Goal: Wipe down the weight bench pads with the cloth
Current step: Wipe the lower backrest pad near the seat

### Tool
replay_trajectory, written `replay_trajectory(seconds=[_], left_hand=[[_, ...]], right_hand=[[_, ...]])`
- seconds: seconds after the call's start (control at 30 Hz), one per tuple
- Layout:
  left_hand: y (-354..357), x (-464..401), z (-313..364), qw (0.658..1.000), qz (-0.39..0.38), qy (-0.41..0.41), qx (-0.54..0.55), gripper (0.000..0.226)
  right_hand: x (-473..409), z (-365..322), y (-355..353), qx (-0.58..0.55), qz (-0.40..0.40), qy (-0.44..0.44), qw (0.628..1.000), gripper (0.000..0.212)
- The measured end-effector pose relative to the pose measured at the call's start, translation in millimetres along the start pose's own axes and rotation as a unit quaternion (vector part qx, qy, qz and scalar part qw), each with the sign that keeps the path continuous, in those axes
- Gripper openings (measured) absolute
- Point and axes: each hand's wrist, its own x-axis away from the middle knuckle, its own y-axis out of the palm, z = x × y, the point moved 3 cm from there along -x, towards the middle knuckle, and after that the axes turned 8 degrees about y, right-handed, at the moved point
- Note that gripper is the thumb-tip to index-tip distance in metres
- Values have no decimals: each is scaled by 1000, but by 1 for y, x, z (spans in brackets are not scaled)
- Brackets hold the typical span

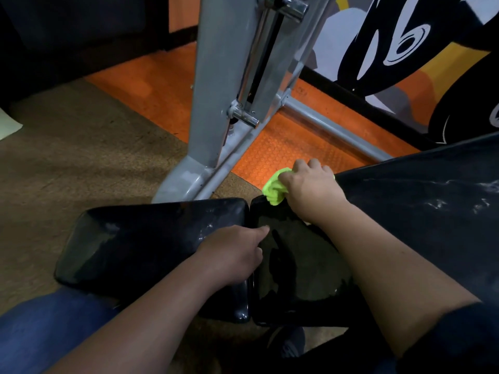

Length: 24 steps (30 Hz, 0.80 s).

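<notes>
Nearest, the left hand [232, 252] braces on the seat pad [151, 238], forefinger extended. The right hand [310, 187] bunches the green cloth [274, 188] at the back pad's [405, 201] far edge; better flatten it, overlapping strokes.

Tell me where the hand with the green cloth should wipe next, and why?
Probably pull the cloth back toward the body along the back pad. The right hand holds it bunched at that pad's far corner, so the near stretch looks unwiped in this stroke. The left hand rests across the gap from the seat pad, which shows whitish smears near the gap for later.
</notes>
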Motion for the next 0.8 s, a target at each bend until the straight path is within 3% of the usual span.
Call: replay_trajectory(seconds=[0.17,0.3,0.47,0.6,0.8], left_hand=[[-2,1,-1,1000,2,3,-22,56],[-4,2,-2,999,9,-2,-35,53],[-5,3,-2,999,9,-6,-45,51],[-7,5,-3,999,11,-4,-44,54],[-8,7,-3,998,20,-2,-59,49]], right_hand=[[16,-7,3,16,9,-53,998,28],[18,1,-4,4,15,-13,1000,27],[45,-3,0,9,37,-69,997,24],[44,-4,-6,1,35,-29,999,25],[64,-2,-1,-4,33,-61,998,26]])
